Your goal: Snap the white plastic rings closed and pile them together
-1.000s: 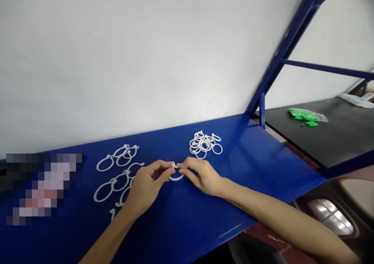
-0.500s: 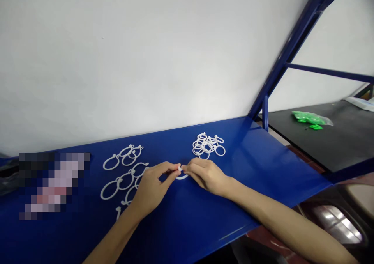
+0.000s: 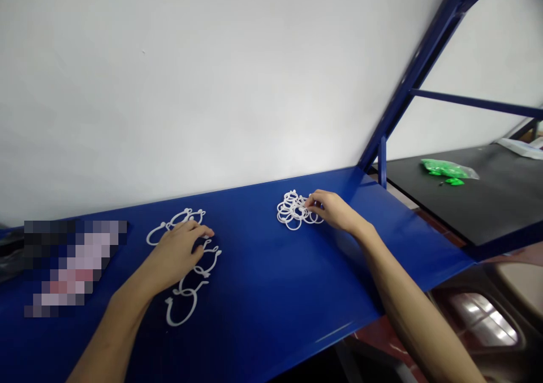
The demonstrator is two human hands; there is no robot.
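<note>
On the blue shelf [image 3: 271,292] my left hand [image 3: 178,253] lies palm down over a spread of laid-out white rings [image 3: 186,304], its fingers stretched flat and touching them; some rings are hidden under it. My right hand [image 3: 333,210] reaches to the heap of white rings [image 3: 292,213] farther back. Its thumb and fingers are pinched on a ring at the heap's right edge.
A white wall rises right behind the shelf. A blue frame post [image 3: 407,89] slants up at the right. Beyond it a black shelf [image 3: 466,202] carries a green bag [image 3: 445,169]. A blurred patch [image 3: 72,264] lies at the far left.
Both hands held one ring together mid-shelf. They have since parted: the left moved left onto the laid-out rings, the right moved back to the heap. The ring has left the middle.
</note>
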